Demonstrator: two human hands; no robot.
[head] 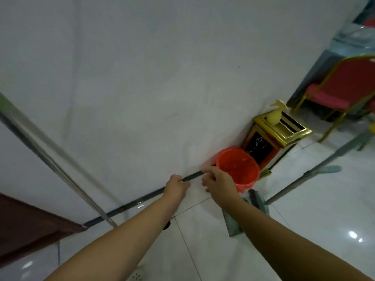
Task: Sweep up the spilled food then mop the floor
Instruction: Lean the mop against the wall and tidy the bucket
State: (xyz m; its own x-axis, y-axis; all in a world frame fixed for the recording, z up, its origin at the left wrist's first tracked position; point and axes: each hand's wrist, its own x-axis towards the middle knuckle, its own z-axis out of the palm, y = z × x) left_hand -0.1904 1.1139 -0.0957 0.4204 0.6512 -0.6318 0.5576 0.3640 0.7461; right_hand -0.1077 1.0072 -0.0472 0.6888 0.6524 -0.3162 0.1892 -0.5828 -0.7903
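Note:
Both my arms reach forward toward the foot of the white wall. My left hand (176,187) is curled into a fist in front of the dark baseboard (125,205), with nothing visible in it. My right hand (219,184) is beside a red bin (238,168) lined with a red bag. Its fingertips are pinched together near the rim, and I cannot make out whether they hold anything. A teal dustpan (256,201) lies on the floor under my right forearm. A grey long handle (308,175) slants away from the dustpan. A metal pole (50,159) leans on the wall at left.
A gold and black box stand (263,147) sits in the corner behind the red bin, with a yellow spray bottle (274,116) on top. A red chair (345,86) with gold legs stands at right. A brown door (30,226) is at lower left. The floor is glossy white tile (314,220).

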